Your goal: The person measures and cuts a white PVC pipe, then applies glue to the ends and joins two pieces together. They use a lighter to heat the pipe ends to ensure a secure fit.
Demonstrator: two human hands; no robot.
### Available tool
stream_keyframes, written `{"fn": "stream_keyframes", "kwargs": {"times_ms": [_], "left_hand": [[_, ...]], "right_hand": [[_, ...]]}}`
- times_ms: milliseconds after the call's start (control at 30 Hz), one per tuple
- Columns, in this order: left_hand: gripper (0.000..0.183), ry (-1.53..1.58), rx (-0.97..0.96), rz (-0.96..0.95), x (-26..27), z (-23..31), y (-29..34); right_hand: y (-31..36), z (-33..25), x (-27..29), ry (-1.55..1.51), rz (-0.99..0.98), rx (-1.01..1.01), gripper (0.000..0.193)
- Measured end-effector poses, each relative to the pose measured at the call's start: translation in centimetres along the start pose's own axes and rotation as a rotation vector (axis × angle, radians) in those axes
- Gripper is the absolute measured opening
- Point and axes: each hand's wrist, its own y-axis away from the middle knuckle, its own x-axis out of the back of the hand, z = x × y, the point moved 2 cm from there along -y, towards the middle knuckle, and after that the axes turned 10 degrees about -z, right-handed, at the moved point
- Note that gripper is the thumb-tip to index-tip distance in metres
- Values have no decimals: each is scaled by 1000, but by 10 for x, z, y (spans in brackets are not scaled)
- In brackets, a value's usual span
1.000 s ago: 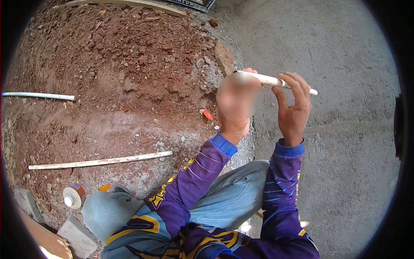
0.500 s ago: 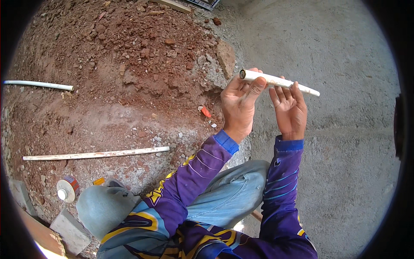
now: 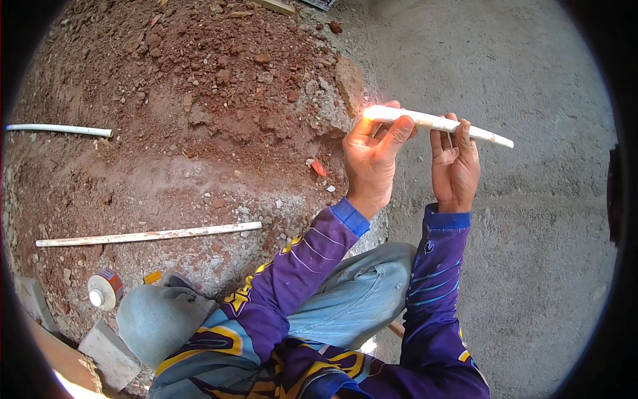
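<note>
Held pipe (image 3: 440,124): white; is spanning both hands above the concrete floor (image 3: 538,266), its left end glowing brightly.
Left hand (image 3: 372,163): fingers are clamping the pipe near the glowing end.
Right hand (image 3: 457,169): fingers are pinching it farther along.
Capped container (image 3: 100,297): is bearing a red label (image 3: 114,282), print appearing too small.
Left sleeve (image 3: 322,246): is displaying yellow lettering (image 3: 238,299).

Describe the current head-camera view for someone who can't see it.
A person's left hand and right hand hold up a white pipe, with a bright orange-white glow at its left end. Reddish soil lies to the left and rough grey concrete to the right; two more white pipes and a capped round container are at left.
</note>
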Motion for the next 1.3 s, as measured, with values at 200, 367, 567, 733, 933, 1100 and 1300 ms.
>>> {"fn": "stream_keyframes", "kwargs": {"times_ms": [200, 367, 567, 733, 933, 1100, 1300], "left_hand": [[40, -19, 55, -19, 2, 0, 3], [43, 9, 45, 11, -2, 3, 2], [46, 36, 24, 26, -4, 4, 2], [42, 35, 5, 19, -2, 3, 1], [39, 27, 29, 4, -2, 3, 2], [37, 36, 17, -21, -3, 3, 1], [28, -11, 20, -59, 1, 3, 1]], "right_hand": [[0, 3, 2, 53, 45, 9, 41], [4, -4, -7, -5, -36, 41, 43], [5, -6, -6, -3, -108, 44, 48], [5, -3, -8, 14, -89, 46, 50], [5, -4, -10, 27, -77, 71, 48], [3, -4, -9, 36, -54, 39, 42], [2, 0, -9, -24, -49, 6, 37]]}}
